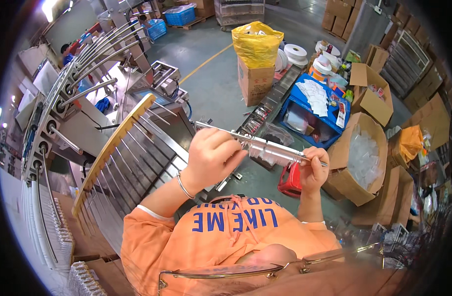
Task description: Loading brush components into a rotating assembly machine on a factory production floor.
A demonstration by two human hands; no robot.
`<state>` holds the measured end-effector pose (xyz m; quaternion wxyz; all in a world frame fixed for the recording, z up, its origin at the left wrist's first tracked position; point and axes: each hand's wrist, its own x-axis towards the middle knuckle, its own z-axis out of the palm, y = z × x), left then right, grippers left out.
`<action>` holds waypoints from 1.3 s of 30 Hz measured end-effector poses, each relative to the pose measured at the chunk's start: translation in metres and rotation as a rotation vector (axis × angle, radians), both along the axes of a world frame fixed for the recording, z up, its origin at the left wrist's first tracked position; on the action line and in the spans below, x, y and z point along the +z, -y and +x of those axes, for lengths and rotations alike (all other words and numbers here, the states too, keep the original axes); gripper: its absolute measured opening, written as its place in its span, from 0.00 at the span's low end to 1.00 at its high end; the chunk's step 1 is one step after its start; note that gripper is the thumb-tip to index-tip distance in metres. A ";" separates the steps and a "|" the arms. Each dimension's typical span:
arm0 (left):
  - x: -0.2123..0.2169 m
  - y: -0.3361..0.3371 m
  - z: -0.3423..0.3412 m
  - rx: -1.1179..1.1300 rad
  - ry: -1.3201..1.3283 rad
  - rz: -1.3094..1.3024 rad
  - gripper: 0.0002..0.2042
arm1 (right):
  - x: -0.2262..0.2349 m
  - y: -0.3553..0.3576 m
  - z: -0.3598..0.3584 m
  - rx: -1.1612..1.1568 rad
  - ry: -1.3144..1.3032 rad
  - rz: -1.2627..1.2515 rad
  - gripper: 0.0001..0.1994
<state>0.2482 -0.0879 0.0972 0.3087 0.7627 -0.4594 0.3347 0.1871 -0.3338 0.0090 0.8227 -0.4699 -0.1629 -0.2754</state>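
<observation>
In front of my chest I hold a slim metal rod point(270, 150) level with both hands. A row of whitish, shiny small pieces lines its middle; their exact kind is too small to tell. Its left end is gripped by my left hand point(215, 154), with the fingers curled and a bracelet at the wrist. My right hand point(313, 172) pinches the other end between thumb and fingers. To the left stands a rack with a curved-looking yellow bar point(112, 143), from which several thin metal rods point(132, 148) stick out side by side.
A machine frame with rollers point(63, 101) fills the left. Beyond my hands stand a yellow bag point(256, 47) on a carton point(255, 81), a conveyor point(258, 116) and a blue crate point(317, 106). A red stool point(289, 180) and an open carton of clear plastic pieces point(351, 190) are at right.
</observation>
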 end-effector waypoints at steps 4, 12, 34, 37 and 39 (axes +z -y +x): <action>-0.024 0.003 -0.004 0.133 -0.083 0.040 0.09 | -0.001 -0.001 0.003 -0.018 0.001 -0.003 0.09; -0.049 0.012 -0.004 0.266 -0.075 0.025 0.08 | -0.001 0.002 0.003 0.026 0.017 0.000 0.06; 0.011 -0.032 0.014 0.067 -0.423 0.091 0.05 | -0.005 -0.003 0.002 0.136 -0.013 -0.033 0.11; 0.013 -0.038 0.010 -0.041 -0.431 0.304 0.06 | -0.005 -0.001 0.004 0.130 0.003 -0.021 0.10; 0.008 -0.037 0.008 -0.019 -0.379 0.313 0.06 | -0.005 -0.001 0.006 0.133 0.006 -0.039 0.10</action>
